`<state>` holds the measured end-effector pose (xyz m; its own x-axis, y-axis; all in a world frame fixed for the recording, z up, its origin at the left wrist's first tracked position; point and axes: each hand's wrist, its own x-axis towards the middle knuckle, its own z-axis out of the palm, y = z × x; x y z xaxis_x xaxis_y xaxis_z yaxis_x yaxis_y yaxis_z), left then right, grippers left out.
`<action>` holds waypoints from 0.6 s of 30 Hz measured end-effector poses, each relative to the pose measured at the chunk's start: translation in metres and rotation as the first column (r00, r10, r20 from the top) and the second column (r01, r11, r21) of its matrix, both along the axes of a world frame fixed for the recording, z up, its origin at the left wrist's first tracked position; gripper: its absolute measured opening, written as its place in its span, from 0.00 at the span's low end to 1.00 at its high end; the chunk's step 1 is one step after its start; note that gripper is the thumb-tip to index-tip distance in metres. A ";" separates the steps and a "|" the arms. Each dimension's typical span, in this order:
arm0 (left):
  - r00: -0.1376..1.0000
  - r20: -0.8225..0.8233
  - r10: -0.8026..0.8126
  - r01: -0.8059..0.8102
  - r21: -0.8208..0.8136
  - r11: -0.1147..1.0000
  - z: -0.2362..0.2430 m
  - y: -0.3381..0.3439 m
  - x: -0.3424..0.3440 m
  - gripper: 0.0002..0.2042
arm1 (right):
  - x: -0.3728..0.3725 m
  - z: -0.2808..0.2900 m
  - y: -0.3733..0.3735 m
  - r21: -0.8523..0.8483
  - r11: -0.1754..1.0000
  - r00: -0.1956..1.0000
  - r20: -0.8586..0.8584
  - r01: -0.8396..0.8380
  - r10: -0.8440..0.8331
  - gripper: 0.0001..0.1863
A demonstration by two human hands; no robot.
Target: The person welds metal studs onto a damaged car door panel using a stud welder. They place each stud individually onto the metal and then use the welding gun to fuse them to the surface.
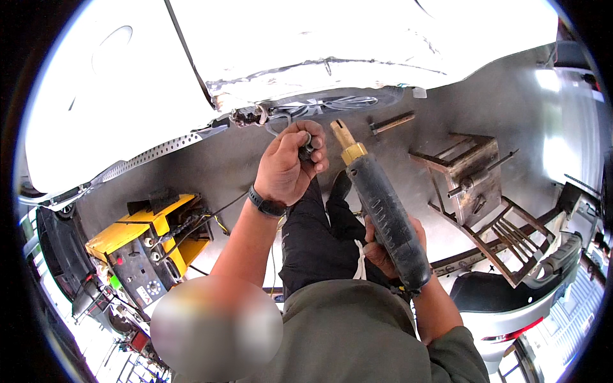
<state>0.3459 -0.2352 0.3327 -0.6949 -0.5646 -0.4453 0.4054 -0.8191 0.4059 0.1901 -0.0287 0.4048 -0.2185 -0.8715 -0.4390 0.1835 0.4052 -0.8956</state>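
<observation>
Hands apart, we pinch a small dark round fitting (306,150) in our left hand (290,165), upper centre, and clasp a brass-tipped black handheld tool (386,217) in our right hand (379,256), right of centre.

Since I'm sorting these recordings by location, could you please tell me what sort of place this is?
Most likely a car repair workshop: a white car with a ragged lower edge fills the top, a yellow machine with cables stands at left, and a hammer lies on the floor.
</observation>
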 end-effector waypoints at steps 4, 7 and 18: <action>1.000 -0.021 0.013 -0.014 -0.050 0.999 0.006 0.000 0.000 0.13 | 0.002 0.002 0.002 -0.010 0.999 0.996 0.083 0.034 -0.033 0.16; 0.999 0.011 0.047 -0.046 -0.067 0.997 0.012 0.002 -0.004 0.15 | 0.003 0.006 0.001 -0.004 1.000 1.000 0.015 0.001 0.000 0.16; 0.986 -0.138 0.088 -0.093 -0.027 0.995 0.020 -0.001 -0.014 0.13 | 0.003 0.010 0.001 -0.003 1.000 0.994 0.110 0.002 -0.001 0.14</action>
